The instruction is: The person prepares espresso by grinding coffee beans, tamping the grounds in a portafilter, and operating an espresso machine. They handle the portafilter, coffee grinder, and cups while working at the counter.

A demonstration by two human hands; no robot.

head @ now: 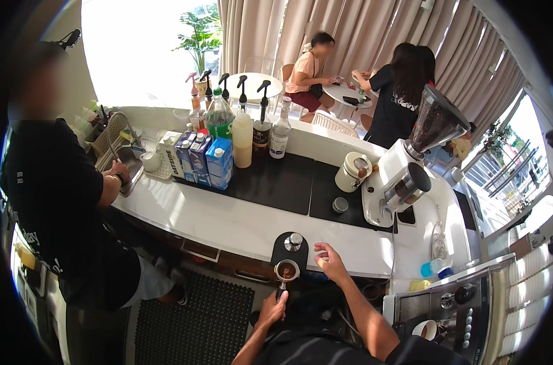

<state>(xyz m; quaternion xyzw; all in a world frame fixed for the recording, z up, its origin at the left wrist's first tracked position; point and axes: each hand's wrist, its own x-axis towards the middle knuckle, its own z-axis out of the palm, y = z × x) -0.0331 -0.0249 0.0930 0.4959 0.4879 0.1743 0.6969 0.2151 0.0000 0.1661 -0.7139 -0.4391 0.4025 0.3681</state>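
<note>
My left hand [273, 308] is closed around the dark handle of a portafilter [282, 286]. Brown ground coffee [287, 271] lies in its basket, which is over the counter's front edge at a black tamping mat [279, 244]. A metal tamper [293, 242] stands upright on the mat, just behind the basket. To the right of the mat, my right hand [329, 261] is raised with its fingers apart and slightly curled, holding nothing. Farther back, a small round container [340, 205] stands on the dark counter mat. A coffee grinder [390, 187] with a bean-filled hopper [436, 121] is at the right.
Milk cartons [219, 163], syrup bottles [280, 130] and a lidded white canister [353, 172] stand along the back of the counter. On the left, a person [62, 196] has their hands at a sink [131, 165]. An espresso machine [449, 310] is at the lower right.
</note>
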